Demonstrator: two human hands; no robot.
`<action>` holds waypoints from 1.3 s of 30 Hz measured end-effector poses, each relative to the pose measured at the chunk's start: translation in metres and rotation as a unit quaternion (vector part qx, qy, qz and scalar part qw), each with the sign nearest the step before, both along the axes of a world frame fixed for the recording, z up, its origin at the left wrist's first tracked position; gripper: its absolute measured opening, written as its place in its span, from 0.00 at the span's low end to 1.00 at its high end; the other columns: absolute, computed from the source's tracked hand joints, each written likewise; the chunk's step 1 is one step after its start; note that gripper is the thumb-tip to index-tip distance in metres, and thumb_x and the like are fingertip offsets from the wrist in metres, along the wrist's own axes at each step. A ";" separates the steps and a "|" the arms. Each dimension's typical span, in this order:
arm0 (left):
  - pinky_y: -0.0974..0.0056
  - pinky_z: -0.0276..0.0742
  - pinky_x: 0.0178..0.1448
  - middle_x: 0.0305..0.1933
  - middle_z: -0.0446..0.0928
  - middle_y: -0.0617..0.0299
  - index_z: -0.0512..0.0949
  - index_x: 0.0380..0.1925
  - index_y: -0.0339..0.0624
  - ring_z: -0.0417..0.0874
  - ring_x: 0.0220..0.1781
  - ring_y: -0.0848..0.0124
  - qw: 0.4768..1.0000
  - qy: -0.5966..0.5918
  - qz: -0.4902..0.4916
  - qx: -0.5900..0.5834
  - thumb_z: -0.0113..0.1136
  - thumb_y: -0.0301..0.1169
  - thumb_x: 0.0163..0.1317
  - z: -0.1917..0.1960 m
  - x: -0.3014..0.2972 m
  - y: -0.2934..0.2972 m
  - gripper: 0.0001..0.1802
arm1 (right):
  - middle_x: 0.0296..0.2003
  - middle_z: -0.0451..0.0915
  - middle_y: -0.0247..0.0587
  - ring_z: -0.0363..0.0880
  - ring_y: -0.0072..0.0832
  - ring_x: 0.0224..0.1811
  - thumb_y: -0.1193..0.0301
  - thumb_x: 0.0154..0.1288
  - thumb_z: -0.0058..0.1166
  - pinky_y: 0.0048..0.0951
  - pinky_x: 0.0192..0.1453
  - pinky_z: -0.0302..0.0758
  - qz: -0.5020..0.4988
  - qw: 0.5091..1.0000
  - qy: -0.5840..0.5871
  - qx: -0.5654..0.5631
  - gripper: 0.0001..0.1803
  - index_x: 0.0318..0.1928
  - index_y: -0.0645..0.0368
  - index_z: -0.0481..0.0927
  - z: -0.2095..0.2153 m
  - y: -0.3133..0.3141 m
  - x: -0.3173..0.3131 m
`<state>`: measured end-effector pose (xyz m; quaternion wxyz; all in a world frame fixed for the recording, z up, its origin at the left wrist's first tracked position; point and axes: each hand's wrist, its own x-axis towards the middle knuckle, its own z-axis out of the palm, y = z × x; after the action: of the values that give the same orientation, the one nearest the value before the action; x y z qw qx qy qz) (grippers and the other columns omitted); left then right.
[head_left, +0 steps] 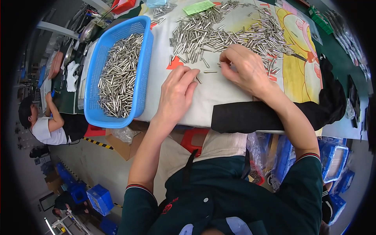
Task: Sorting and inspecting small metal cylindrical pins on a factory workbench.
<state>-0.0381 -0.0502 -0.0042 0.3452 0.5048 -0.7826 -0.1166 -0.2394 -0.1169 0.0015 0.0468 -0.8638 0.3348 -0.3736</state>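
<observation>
Short silvery metal pins (196, 35) lie in a wide heap on the printed cloth (164, 51) beyond my hands. My left hand (174, 94) is closed in a pinch at the near edge of the heap, with a metal pin (198, 79) showing at its fingertips. To its right, my right hand (246, 68) has thumb and forefinger curled together close to the heap. What those fingers hold, if anything, is hidden. One loose pin (210, 72) lies between the two hands. On the left stands a blue perforated basket (145, 66) holding many similar pins.
A black sleeve-like cloth (250, 116) lies along the near table edge, under my right forearm. A green paper slip (198, 7) rests atop the heap. Dark-handled scissors (295, 55) lie to the right. Another person (49, 123) sits at far left. Blue crates (335, 160) stand at lower right.
</observation>
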 end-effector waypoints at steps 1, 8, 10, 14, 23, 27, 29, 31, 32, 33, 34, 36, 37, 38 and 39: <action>0.57 0.73 0.41 0.35 0.72 0.55 0.77 0.39 0.34 0.76 0.37 0.57 1.000 0.005 0.006 0.005 0.61 0.17 0.48 0.000 0.000 0.000 0.15 | 0.24 0.76 0.40 0.77 0.37 0.29 0.76 0.52 0.55 0.36 0.30 0.74 0.012 1.000 -0.022 -0.001 0.05 0.28 0.60 0.72 0.001 -0.001 -0.001; 0.55 0.73 0.41 0.36 0.73 0.52 0.76 0.40 0.34 0.77 0.37 0.55 0.997 0.015 0.066 0.034 0.58 0.17 0.50 0.000 -0.001 -0.003 0.14 | 0.26 0.77 0.43 0.77 0.39 0.30 0.75 0.57 0.55 0.37 0.32 0.73 0.010 0.997 -0.061 0.050 0.05 0.35 0.61 0.75 0.000 -0.001 -0.005; 0.55 0.73 0.41 0.35 0.73 0.52 0.76 0.40 0.34 0.77 0.37 0.54 0.998 0.008 0.058 0.022 0.57 0.17 0.51 0.001 -0.001 -0.005 0.14 | 0.27 0.76 0.43 0.77 0.40 0.31 0.74 0.57 0.56 0.36 0.34 0.73 0.018 0.999 -0.040 -0.009 0.05 0.34 0.61 0.76 -0.003 -0.001 -0.005; 0.54 0.72 0.41 0.33 0.73 0.51 0.77 0.38 0.33 0.77 0.37 0.54 0.999 -0.017 0.038 -0.002 0.53 0.15 0.53 0.002 0.000 -0.008 0.11 | 0.28 0.76 0.41 0.76 0.39 0.33 0.74 0.56 0.56 0.36 0.36 0.73 0.024 0.999 -0.029 0.011 0.04 0.32 0.61 0.77 -0.005 0.003 -0.001; 0.54 0.73 0.41 0.32 0.72 0.52 0.77 0.31 0.33 0.77 0.37 0.54 0.997 -0.027 0.065 0.012 0.58 0.18 0.50 -0.001 0.006 -0.005 0.07 | 0.29 0.74 0.39 0.75 0.38 0.35 0.74 0.55 0.57 0.36 0.37 0.73 0.034 0.999 -0.016 0.027 0.05 0.32 0.61 0.77 -0.004 0.010 0.009; 0.54 0.73 0.41 0.33 0.72 0.52 0.77 0.30 0.34 0.77 0.38 0.54 0.985 -0.143 0.096 -0.031 0.58 0.18 0.48 -0.002 0.005 -0.004 0.07 | 0.29 0.74 0.40 0.75 0.38 0.35 0.74 0.55 0.57 0.36 0.37 0.73 0.026 0.999 -0.023 0.028 0.05 0.32 0.61 0.77 -0.005 0.009 0.006; 0.56 0.73 0.40 0.32 0.73 0.54 0.77 0.31 0.35 0.77 0.35 0.54 0.989 -0.114 0.077 -0.052 0.58 0.17 0.48 0.001 0.008 -0.007 0.08 | 0.29 0.73 0.40 0.74 0.38 0.35 0.74 0.55 0.57 0.37 0.37 0.73 0.017 0.999 -0.019 0.032 0.05 0.32 0.61 0.77 -0.005 0.008 0.004; 0.56 0.73 0.40 0.32 0.73 0.54 0.76 0.31 0.36 0.77 0.36 0.55 0.992 -0.103 0.030 -0.074 0.57 0.16 0.48 0.005 0.009 -0.009 0.09 | 0.29 0.74 0.40 0.74 0.38 0.35 0.74 0.54 0.57 0.36 0.37 0.72 -0.015 1.000 -0.016 0.018 0.05 0.32 0.60 0.77 -0.004 0.007 0.002; 0.56 0.73 0.41 0.33 0.72 0.55 0.76 0.31 0.36 0.76 0.36 0.56 0.991 -0.091 -0.017 -0.095 0.57 0.16 0.47 0.005 0.009 -0.010 0.10 | 0.29 0.74 0.40 0.74 0.38 0.34 0.74 0.55 0.57 0.36 0.36 0.72 -0.020 0.999 -0.019 0.024 0.05 0.32 0.60 0.77 -0.003 0.005 0.001; 0.56 0.73 0.41 0.33 0.72 0.55 0.76 0.31 0.36 0.76 0.36 0.56 0.991 -0.091 -0.019 -0.094 0.57 0.16 0.47 0.005 0.010 -0.010 0.10 | 0.29 0.74 0.40 0.74 0.38 0.34 0.74 0.55 0.57 0.36 0.36 0.72 -0.025 0.999 -0.022 0.029 0.05 0.32 0.60 0.77 -0.003 0.002 0.000; 0.57 0.73 0.41 0.34 0.72 0.55 0.76 0.32 0.36 0.76 0.37 0.57 0.989 -0.118 -0.042 -0.083 0.56 0.15 0.47 0.004 0.009 -0.010 0.11 | 0.29 0.73 0.40 0.74 0.38 0.34 0.74 0.55 0.57 0.35 0.36 0.71 -0.032 0.999 -0.031 0.031 0.04 0.31 0.60 0.77 -0.006 0.000 -0.002; 0.57 0.73 0.41 0.35 0.72 0.56 0.76 0.32 0.36 0.76 0.38 0.58 0.985 -0.145 -0.066 -0.072 0.56 0.15 0.46 0.004 0.009 -0.011 0.12 | 0.28 0.73 0.40 0.74 0.36 0.32 0.76 0.55 0.56 0.34 0.35 0.71 -0.031 0.998 -0.034 0.037 0.04 0.32 0.61 0.76 -0.006 -0.002 -0.005; 0.58 0.73 0.42 0.34 0.71 0.56 0.76 0.31 0.37 0.76 0.38 0.60 0.982 -0.156 -0.071 -0.079 0.55 0.16 0.45 0.005 0.008 -0.012 0.11 | 0.28 0.74 0.40 0.74 0.35 0.31 0.78 0.56 0.55 0.32 0.34 0.70 -0.031 0.998 -0.036 0.042 0.04 0.32 0.63 0.76 -0.006 -0.003 -0.006; 0.59 0.73 0.42 0.33 0.71 0.57 0.76 0.31 0.37 0.76 0.38 0.62 0.979 -0.166 -0.076 -0.086 0.54 0.17 0.45 0.007 0.007 -0.014 0.10 | 0.28 0.74 0.40 0.74 0.35 0.31 0.78 0.56 0.55 0.32 0.34 0.70 -0.033 0.998 -0.035 0.042 0.04 0.32 0.63 0.76 -0.005 -0.003 -0.008; 0.59 0.73 0.42 0.33 0.71 0.57 0.76 0.31 0.37 0.76 0.38 0.62 0.979 -0.165 -0.078 -0.087 0.54 0.17 0.45 0.008 0.007 -0.015 0.10 | 0.28 0.74 0.40 0.74 0.36 0.32 0.76 0.55 0.56 0.33 0.35 0.71 -0.044 0.996 -0.038 0.060 0.04 0.32 0.62 0.76 -0.004 -0.004 -0.009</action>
<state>-0.0316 -0.0652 0.0035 0.2435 0.4227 -0.8729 0.0099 -0.2484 -0.1209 -0.0028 0.0953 -0.8289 0.3922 -0.3874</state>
